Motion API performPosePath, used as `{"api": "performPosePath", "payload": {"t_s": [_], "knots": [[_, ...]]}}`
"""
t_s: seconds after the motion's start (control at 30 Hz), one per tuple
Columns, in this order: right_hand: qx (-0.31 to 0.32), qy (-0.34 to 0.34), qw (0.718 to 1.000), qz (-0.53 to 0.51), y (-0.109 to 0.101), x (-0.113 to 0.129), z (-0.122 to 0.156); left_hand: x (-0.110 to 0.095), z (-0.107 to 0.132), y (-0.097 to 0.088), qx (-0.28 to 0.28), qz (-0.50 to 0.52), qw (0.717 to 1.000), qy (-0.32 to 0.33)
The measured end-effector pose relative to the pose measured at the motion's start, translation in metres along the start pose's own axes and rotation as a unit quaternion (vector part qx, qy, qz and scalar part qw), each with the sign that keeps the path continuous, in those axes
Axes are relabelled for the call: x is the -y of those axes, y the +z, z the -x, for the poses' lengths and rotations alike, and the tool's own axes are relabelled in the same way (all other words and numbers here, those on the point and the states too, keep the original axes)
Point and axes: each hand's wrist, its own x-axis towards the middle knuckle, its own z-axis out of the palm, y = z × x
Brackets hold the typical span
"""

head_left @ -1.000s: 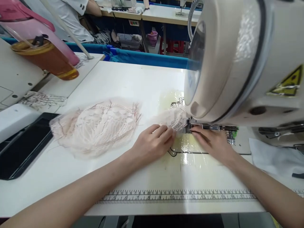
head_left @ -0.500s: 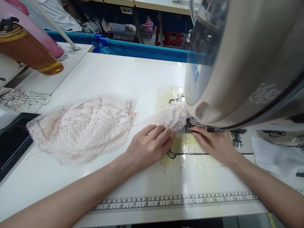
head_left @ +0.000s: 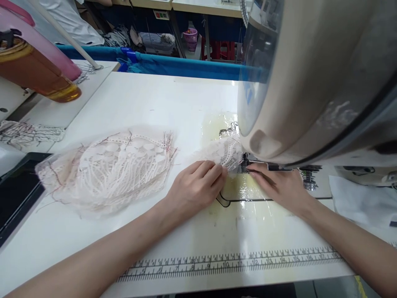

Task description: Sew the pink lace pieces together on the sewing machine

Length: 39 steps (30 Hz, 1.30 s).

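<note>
A small piece of white lace fabric lies at the needle area of a sewing machine, its right end beside the presser foot. My left hand is closed, fingers curled over the near edge of this lace. On the other side, my right hand reaches under the machine head. Its finger and thumb stretch toward the presser foot with a gap between them; the other fingers are partly hidden. Left of my hands lies a larger bundle of white lace pieces with loose reddish threads.
A ruler strip runs along the table's front edge. A dark flat device lies far left, below a pink jug and an amber cup. White cloth is at right. Blue fabric borders the table's back.
The camera view has shifted slightly. Both hands stay close to the same places at the presser foot, and the lace under the left fingers has hardly moved.
</note>
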Motion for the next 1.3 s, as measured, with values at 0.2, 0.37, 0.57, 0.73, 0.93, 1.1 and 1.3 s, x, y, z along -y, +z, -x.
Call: {"api": "performPosePath", "payload": {"t_s": [0.2, 0.37, 0.57, 0.73, 0.93, 1.1, 1.3], "knots": [[-0.01, -0.004, 1.0, 0.005, 0.001, 0.0, 0.0, 0.004, -0.002, -0.002, 0.0, 0.269, 0.927, -0.262], [-0.018, -0.013, 0.999, -0.027, 0.0, -0.001, -0.001, 0.013, -0.001, -0.001, 0.012, 0.453, 0.806, -0.382], [-0.005, -0.013, 0.998, -0.061, 0.005, -0.007, 0.005, 0.023, -0.001, 0.002, 0.011, 0.56, 0.68, -0.472], [-0.008, -0.022, 0.998, -0.057, 0.009, -0.011, 0.009, 0.026, -0.003, 0.002, -0.031, 0.578, 0.635, -0.512], [-0.023, -0.055, 0.998, -0.029, 0.004, -0.008, 0.006, 0.023, -0.006, -0.001, -0.104, 0.653, 0.514, -0.547], [-0.034, -0.056, 0.998, -0.001, 0.003, -0.006, 0.005, 0.023, -0.006, -0.001, -0.143, 0.675, 0.456, -0.562], [-0.038, -0.063, 0.997, -0.014, 0.004, -0.008, 0.005, 0.024, -0.005, 0.001, -0.161, 0.68, 0.442, -0.562]]}}
